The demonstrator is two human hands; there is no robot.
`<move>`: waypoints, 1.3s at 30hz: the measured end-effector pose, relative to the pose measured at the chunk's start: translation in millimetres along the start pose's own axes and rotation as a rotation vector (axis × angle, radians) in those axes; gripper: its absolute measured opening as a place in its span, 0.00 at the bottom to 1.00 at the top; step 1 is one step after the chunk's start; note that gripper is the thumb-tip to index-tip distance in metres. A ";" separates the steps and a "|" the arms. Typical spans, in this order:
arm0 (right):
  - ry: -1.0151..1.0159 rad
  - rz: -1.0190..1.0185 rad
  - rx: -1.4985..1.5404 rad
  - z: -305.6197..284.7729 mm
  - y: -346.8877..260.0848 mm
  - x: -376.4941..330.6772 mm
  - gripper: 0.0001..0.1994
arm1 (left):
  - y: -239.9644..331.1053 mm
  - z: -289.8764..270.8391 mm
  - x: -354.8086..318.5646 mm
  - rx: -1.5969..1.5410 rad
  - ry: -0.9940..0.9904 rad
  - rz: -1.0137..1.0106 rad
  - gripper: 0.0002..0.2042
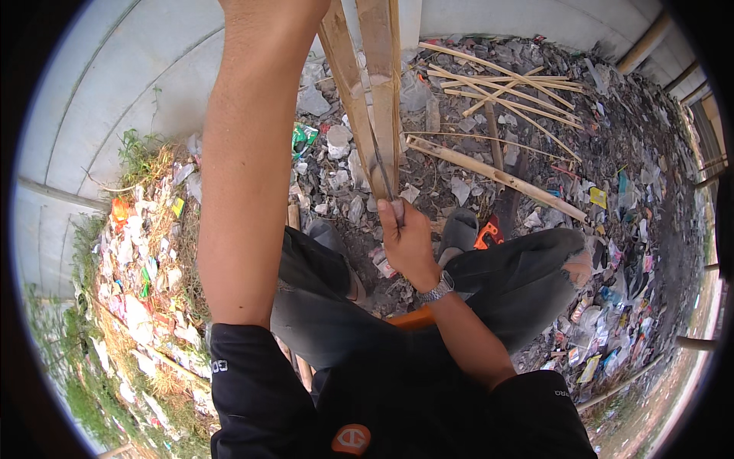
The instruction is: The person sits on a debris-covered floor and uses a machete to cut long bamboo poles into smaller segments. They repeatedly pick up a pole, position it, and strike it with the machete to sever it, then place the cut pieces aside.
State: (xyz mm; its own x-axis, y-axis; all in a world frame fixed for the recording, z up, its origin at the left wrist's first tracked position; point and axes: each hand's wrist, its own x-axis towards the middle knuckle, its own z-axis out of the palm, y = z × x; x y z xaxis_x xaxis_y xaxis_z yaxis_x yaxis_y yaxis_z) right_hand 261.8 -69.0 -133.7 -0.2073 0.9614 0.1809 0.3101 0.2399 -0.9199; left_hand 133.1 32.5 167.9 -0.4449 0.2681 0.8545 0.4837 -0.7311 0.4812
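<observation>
1. Two hands are at work, but the left hand is cut off by the top edge; only its bare forearm (248,153) shows, so I cannot tell if it is open or closed.
2. Most of the knife (384,177) is hard to see; its thin dark blade lies against the bamboo strips (368,84), and its handle is hidden inside the fist.
3. Both bamboo strips run up out of the top edge, so their upper ends are hidden; they stand almost straight up, side by side, with their lower ends near the right hand (407,243).
4. Long and thin, the blade points up and a little left, along the strips.
5. Closed tight round the knife handle, the right hand sits just below the strips, in front of the knees; a silver watch (437,290) is on its wrist.
6. Sticks (497,174) and trash lie on the ground beyond.
</observation>
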 end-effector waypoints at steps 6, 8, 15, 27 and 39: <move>-0.156 0.067 0.010 23.0 36.4 -6.6 0.23 | -68.6 -42.9 60.9 -0.173 0.042 -0.323 0.21; -0.231 0.148 0.195 21.4 54.6 -0.8 0.26 | -64.6 -55.1 76.4 -0.295 0.031 -0.524 0.22; -0.838 0.710 1.755 56.7 83.9 -43.0 0.33 | -48.2 -60.4 24.9 -0.075 0.006 -0.064 0.24; -0.228 0.063 0.258 57.3 36.3 -15.6 0.28 | -103.7 -131.3 43.6 0.107 0.080 -0.130 0.21; -0.453 0.528 -0.256 65.7 220.6 -62.4 0.36 | -107.4 -134.6 48.8 0.096 0.004 -0.148 0.22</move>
State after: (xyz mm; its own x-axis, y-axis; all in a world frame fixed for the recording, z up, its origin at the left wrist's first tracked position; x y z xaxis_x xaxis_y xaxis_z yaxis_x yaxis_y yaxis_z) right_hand 282.2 -84.9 -370.8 -0.3160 0.8210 -0.4756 0.6697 -0.1621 -0.7247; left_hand -42.0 39.6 131.6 -0.5197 0.3660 0.7720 0.4821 -0.6204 0.6186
